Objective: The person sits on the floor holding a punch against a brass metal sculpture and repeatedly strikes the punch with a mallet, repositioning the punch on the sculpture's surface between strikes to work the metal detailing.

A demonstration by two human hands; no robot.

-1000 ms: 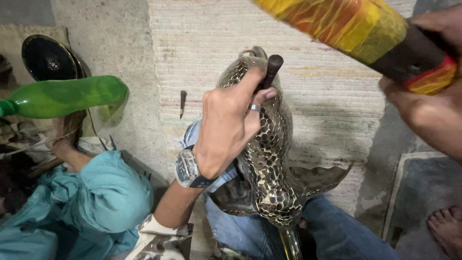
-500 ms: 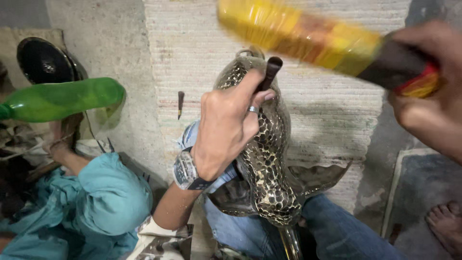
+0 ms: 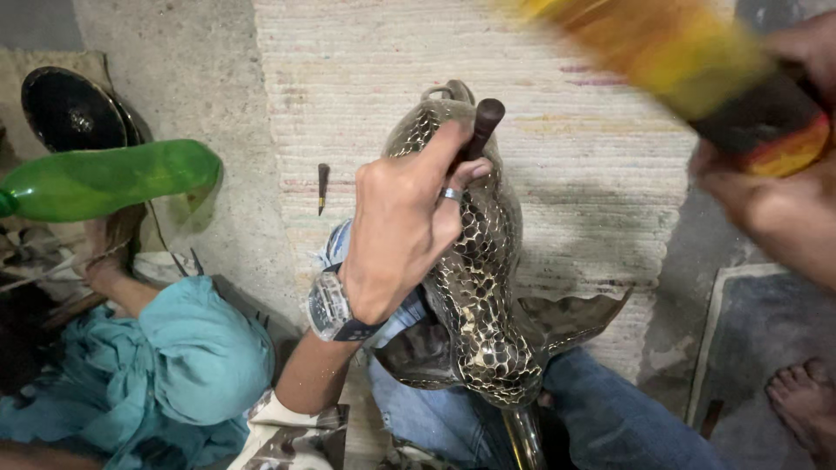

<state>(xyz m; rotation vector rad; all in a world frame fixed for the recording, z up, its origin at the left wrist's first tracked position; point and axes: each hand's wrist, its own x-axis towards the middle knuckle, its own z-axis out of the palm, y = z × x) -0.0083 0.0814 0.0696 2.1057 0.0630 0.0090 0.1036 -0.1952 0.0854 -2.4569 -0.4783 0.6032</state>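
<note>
Left hand (image 3: 396, 235) gripping dark metal punch (image 3: 481, 126) against scaled brass figure (image 3: 475, 287); right hand (image 3: 775, 218), at two o'clock, clutching yellow-taped mallet (image 3: 697, 61), now blurred, swung lower than before.

Your right hand (image 3: 775, 218) is cut off by the right edge, and the yellow-and-red mallet (image 3: 697, 70) it grips is smeared with blur. Your left hand (image 3: 405, 231) hides the lower shaft of the dark punch (image 3: 483, 122). The hammered metal figure (image 3: 479, 287) runs out past the bottom edge.
</note>
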